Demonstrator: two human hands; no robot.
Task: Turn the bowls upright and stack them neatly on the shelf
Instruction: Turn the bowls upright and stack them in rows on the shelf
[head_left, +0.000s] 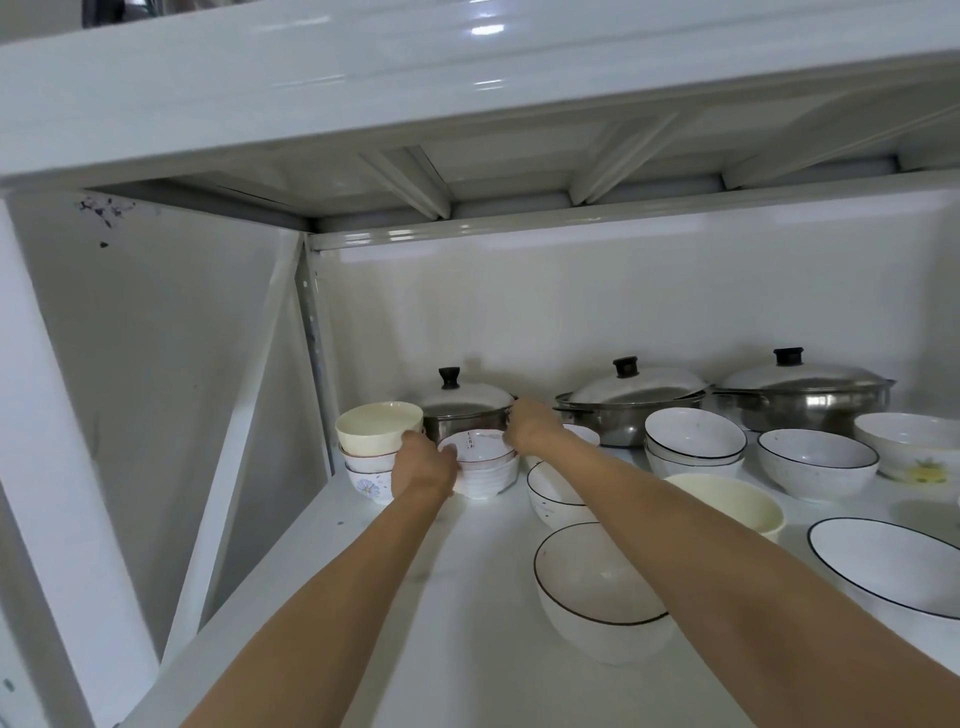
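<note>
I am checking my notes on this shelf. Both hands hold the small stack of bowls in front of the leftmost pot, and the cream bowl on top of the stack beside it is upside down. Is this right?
One thing is wrong. In the head view the cream bowl is upright, opening upward, not upside down. The rest stands: left hand and right hand hold the small stack of bowls in front of the leftmost pot.

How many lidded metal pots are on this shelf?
3, all along the back wall: the left pot behind the small bowl stack that both hands touch, the middle pot, and the right pot. More could sit beyond the right edge of the frame.
</note>
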